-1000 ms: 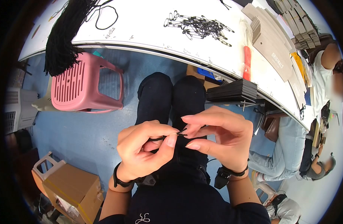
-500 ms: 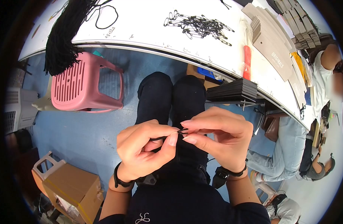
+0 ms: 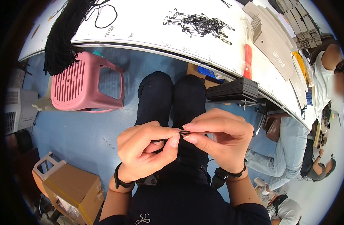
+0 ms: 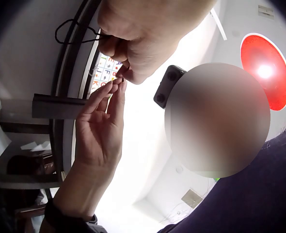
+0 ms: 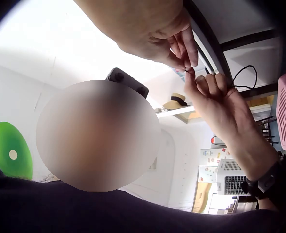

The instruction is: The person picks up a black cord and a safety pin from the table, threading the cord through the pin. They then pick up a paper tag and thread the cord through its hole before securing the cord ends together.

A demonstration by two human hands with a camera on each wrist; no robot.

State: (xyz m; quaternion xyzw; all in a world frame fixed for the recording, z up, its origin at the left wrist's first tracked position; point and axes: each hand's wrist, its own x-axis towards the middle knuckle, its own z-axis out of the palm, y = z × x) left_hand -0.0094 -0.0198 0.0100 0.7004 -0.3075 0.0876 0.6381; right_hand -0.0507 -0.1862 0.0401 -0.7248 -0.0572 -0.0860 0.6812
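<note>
Blk cord (image 3: 184, 131): part hid by fingers (image 3: 174, 141) | cord bundle (image 3: 63, 39): cut, top edge | head (image 4: 216, 121): blurred, wrist cams

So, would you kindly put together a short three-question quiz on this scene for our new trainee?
1. Short answer: what are the person's left hand and right hand holding between their fingertips?
2. True or false: the thick bundle of black cords hangs partly over the edge of the long white table.
3. Multiple choice: in the head view, where is the slotted pink plastic stool relative to the person's dark-trousered knees? (a) to their right, (b) between them, (c) to their left.

Key: 1. A thin black cord. 2. True. 3. (c).
</note>
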